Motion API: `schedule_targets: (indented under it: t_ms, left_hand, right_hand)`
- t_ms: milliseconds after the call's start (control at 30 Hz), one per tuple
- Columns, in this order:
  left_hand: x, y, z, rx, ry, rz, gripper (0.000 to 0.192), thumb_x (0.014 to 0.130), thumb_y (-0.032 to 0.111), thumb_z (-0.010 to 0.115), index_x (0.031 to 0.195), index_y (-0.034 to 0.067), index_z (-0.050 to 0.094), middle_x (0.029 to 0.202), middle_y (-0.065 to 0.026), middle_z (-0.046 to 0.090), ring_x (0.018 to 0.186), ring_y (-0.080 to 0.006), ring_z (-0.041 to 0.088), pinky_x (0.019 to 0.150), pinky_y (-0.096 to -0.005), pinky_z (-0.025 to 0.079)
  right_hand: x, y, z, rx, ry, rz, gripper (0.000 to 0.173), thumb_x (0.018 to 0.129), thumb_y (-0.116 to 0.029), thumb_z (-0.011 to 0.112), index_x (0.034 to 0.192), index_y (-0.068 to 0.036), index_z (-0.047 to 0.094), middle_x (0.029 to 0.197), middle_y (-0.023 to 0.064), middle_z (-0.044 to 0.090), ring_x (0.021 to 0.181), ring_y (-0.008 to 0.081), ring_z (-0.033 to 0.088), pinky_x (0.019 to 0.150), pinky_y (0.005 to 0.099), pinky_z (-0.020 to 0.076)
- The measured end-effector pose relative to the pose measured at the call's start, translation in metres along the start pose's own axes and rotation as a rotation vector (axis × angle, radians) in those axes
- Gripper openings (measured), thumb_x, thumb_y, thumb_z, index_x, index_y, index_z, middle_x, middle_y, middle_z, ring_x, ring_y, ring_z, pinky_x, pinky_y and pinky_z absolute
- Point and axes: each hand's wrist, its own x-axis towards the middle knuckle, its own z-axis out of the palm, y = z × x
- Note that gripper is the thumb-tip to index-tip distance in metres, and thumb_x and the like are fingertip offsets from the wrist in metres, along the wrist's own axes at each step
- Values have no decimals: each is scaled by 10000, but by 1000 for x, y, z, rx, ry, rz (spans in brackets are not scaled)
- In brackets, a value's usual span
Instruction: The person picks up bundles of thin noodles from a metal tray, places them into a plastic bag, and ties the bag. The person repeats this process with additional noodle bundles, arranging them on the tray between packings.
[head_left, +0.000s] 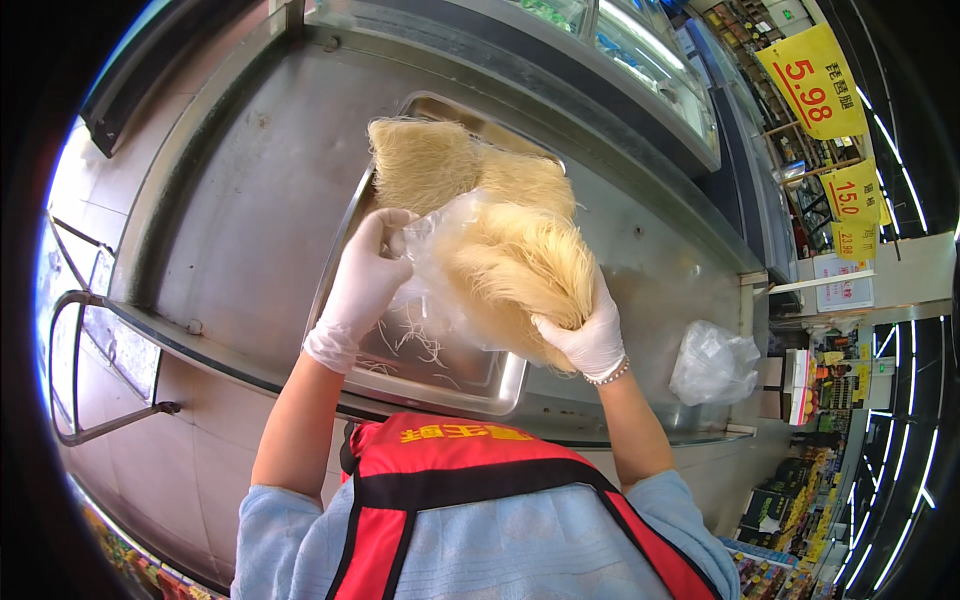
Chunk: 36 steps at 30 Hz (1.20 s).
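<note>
A bundle of thin pale rice noodles lies partly inside a clear plastic bag, above a metal tray. My left hand, in a white glove, pinches the bag's edge at its left side. On the right, my gloved right hand grips the noodle bundle, its thumb on top and its other fingers mostly hidden. Two more blocks of dry noodles, a left one and a right one, rest at the tray's far end. Loose noodle bits are scattered on the tray below the bag.
The tray stands in a wide stainless steel counter with raised edges. A crumpled clear plastic bag sits at the counter's right end. Beyond the far edge is a glass display case. Yellow price signs hang at the upper right.
</note>
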Motion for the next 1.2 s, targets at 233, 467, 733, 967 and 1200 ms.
schedule_targets:
  t_ms: [233, 467, 733, 967, 1200]
  left_hand:
    - [0, -11, 25, 465, -33, 176, 341, 879, 282, 704, 1111, 35, 664, 904, -126, 678, 787, -240, 660, 726, -336, 516]
    - [-17, -32, 13, 508, -73, 60, 227, 842, 226, 697, 888, 3, 688, 720, -145, 670, 650, -272, 653, 637, -343, 502]
    - [-19, -30, 8, 374, -87, -51, 148, 932, 128, 609, 929, -16, 641, 807, -39, 640, 751, -105, 588, 699, -271, 476]
    - [-20, -10, -1, -432, -145, -421, 131, 973, 144, 545, 916, 37, 595, 750, 22, 530, 659, -70, 499, 640, -230, 451]
    - [2, -28, 7, 630, 139, 158, 225, 881, 182, 656, 1004, -6, 640, 795, -172, 671, 701, -332, 633, 698, -359, 516]
  right_hand:
    - [-15, -15, 5, -350, -47, -251, 1026, 578, -131, 858, 1480, -42, 378, 1329, 166, 578, 1170, 337, 585, 1014, 404, 454]
    - [-25, -3, 19, -346, -74, -261, 1038, 560, -201, 863, 1467, -53, 379, 1311, 180, 571, 1122, 354, 579, 940, 440, 451]
    - [-31, 6, 23, -354, -80, -291, 1078, 543, -218, 886, 1472, -39, 369, 1349, 157, 548, 1150, 349, 557, 990, 432, 422]
    - [-36, 6, 18, -412, -89, -300, 1010, 633, -290, 845, 1475, -26, 354, 1326, 181, 531, 1179, 363, 532, 992, 474, 411]
    - [-42, -1, 26, -475, -160, -360, 1010, 685, -411, 815, 1494, -39, 338, 1313, 142, 532, 1169, 322, 534, 986, 439, 398]
